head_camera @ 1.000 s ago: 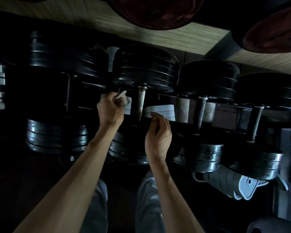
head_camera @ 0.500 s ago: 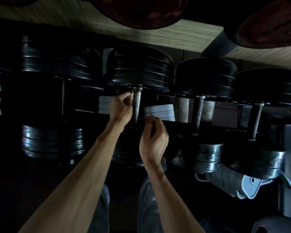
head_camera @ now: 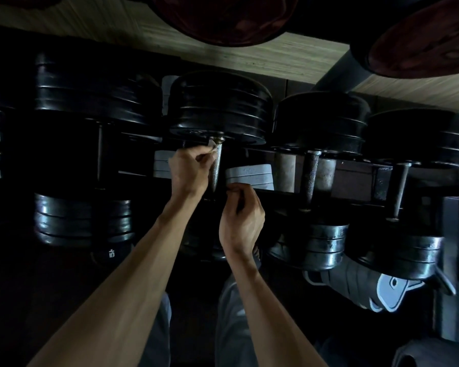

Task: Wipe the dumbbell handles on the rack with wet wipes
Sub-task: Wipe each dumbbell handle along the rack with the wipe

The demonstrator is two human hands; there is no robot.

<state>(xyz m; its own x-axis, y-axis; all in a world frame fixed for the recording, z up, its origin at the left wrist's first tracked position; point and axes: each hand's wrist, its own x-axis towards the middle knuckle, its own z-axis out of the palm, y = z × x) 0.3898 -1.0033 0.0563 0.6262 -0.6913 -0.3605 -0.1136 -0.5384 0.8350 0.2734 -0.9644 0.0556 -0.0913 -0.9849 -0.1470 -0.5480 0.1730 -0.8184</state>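
Dark metal rack [head_camera: 350, 193] holds black plate dumbbells. Left hand [head_camera: 190, 172] pinches small white wet wipe [head_camera: 212, 144] against top of knurled steel handle [head_camera: 216, 168]; right hand [head_camera: 241, 215] curled just beside it, contents unclear. Wiping begins; next, probably stroke downward.

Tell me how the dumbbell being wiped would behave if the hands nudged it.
The dumbbell probably would not budge: its stacked black plates look heavy. The knurled handle should not be slippery. The left hand pinches a wipe that looks floppy.
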